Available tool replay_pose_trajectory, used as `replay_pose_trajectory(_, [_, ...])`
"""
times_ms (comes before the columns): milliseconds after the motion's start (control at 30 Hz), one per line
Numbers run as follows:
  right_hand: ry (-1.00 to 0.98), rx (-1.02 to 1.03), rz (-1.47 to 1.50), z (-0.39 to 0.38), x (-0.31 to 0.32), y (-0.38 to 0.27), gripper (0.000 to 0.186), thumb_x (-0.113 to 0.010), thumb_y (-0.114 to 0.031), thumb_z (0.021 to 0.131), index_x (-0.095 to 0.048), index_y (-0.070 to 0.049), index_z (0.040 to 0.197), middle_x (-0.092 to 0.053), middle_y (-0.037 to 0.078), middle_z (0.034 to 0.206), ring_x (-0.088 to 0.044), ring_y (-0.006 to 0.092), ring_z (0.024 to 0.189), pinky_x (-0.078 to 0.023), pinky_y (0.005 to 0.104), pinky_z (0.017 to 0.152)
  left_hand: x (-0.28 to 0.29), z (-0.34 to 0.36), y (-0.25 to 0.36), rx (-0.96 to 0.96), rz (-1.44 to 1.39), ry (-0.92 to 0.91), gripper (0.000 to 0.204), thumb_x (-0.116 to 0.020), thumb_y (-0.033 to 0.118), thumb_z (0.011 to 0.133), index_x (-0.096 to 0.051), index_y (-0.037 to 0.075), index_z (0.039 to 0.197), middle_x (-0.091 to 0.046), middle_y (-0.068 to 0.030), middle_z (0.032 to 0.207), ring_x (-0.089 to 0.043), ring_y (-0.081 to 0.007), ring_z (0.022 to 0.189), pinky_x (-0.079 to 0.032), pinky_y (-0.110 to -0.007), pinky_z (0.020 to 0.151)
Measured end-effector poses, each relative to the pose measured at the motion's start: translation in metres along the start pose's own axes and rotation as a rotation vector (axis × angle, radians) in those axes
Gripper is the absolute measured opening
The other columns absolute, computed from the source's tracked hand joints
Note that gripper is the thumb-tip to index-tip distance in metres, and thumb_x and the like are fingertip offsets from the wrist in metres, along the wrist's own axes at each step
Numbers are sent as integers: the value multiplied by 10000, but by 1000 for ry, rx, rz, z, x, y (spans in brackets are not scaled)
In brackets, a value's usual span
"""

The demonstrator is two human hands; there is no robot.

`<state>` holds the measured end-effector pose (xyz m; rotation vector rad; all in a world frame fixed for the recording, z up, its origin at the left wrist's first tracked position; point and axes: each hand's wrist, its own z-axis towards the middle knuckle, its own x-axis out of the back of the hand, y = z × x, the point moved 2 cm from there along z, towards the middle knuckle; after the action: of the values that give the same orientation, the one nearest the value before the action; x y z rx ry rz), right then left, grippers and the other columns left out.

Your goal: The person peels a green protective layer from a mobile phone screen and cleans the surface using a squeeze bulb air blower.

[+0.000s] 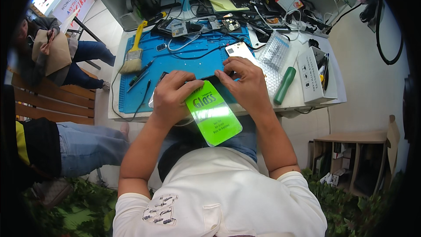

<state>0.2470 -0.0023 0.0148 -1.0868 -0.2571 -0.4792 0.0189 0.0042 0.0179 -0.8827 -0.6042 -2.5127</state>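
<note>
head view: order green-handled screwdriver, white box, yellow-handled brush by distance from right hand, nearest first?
From the right hand:
1. Green-handled screwdriver, just to its right on the table edge.
2. White box, farther right, beyond the screwdriver.
3. Yellow-handled brush, far left, on the blue mat.

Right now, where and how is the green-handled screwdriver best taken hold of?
Grip the green-handled screwdriver by its thick green handle, coming from above on the right. It lies flat and free on the white table, beside the right hand; the handle is its widest part.
</note>
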Motion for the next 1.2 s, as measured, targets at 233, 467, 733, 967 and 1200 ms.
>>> replay_pose_trajectory(233, [-62, -4, -49, 9, 2, 0, 208, -861, -149, 930, -737, 5, 865, -737, 133, 886, -697, 330, 828, -568, 442, 754, -12, 6, 0, -30, 18, 31, 392, -948, 98, 704, -841, 93, 1081, -767, -83, 1004, -748, -291, 901, -581, -399, 797])
replay_pose_trajectory(467, [-75, -44, -55, 5, 2, 3, 210, -872, -164, 922, -745, -2, 878, -745, 136, 885, -703, 328, 835, -569, 447, 761, -16, 9, 3, -38, 56, -9, 398, -950, 96, 691, -835, 102, 1072, -765, -65, 1012, -746, -279, 898, -584, -401, 803])
replay_pose_trajectory(733, [-106, -75, -49, 8, 4, 2, 227, -873, -169, 924, -740, 11, 886, -748, 142, 905, -702, 324, 830, -565, 454, 770, -15, 12, -2, -83, 41, -33, 384, -925, 66, 695, -824, 94, 1064, -762, -65, 1011, -743, -274, 896, -590, -393, 788])
replay_pose_trajectory(967, [-84, -61, -20, 8, 6, 7, 192, -844, -147, 955, -758, 22, 926, -750, 136, 1052, -722, 267, 844, -592, 386, 733, -18, 15, -5, -98, 30, -39, 388, -935, 51, 683, -819, 87, 1052, -764, -74, 1008, -741, -274, 877, -598, -378, 758])
replay_pose_trajectory(1200, [144, -102, 280, -10, -1, 31, 106, -804, -86, 983, -776, 16, 997, -727, 82, 1098, -717, 119, 886, -591, 266, 694, -18, 19, -7, -81, -4, -58, 366, -898, 22, 689, -814, 93, 1038, -768, -66, 1011, -751, -271, 891, -609, -373, 741])
